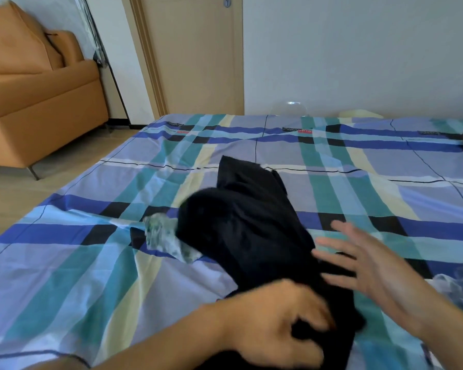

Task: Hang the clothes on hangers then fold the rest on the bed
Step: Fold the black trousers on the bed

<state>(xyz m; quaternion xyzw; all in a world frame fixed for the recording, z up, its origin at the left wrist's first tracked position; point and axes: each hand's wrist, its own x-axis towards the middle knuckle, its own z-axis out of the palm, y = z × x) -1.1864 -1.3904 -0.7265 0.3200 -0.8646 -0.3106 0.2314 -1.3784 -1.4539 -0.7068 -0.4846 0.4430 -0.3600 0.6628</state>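
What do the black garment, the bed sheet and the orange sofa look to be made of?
The black garment looks like soft matte cloth, draping in limp folds; the fibre is unclear. The bed sheet seems thin matte printed fabric, likely cotton, finely creased. The orange sofa looks like smooth leather or faux leather, judging by its faint sheen and taut seamed panels.

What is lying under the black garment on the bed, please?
A pale green-patterned cloth pokes out at the left edge of the black garment, on the plaid bedsheet; the rest of it is covered.
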